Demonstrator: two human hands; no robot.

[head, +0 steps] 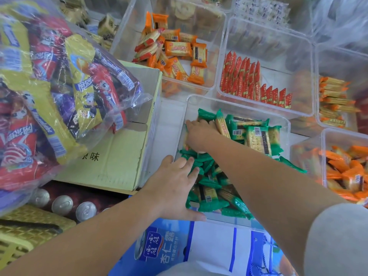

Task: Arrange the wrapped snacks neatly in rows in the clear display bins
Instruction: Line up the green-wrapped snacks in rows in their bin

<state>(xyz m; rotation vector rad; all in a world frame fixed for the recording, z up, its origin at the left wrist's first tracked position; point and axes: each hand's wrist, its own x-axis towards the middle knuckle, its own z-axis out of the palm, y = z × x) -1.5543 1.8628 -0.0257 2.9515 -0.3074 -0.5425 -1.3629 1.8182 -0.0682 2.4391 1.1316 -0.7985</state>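
Observation:
A clear display bin (191, 104) in front of me holds many green wrapped cracker packs (256, 136). Some stand in a row along its near left side, others lie loose in a heap. My left hand (175, 182) lies with straight fingers on the standing green packs by the bin's left wall, thumb at the near rim. My right hand (199, 134) reaches to the far left of the bin, its fingers curled down over a few green packs there. Its fingertips are hidden.
Other clear bins hold loose orange packs (179, 50), rows of red packs (243, 76), stacked orange-ended packs (334, 100) and an orange heap (346, 172). An open cardboard box (119, 156), a big bag of snacks (49, 86), cans (63, 204), a yellow basket (23, 232) and a blue carton (169, 246) surround me.

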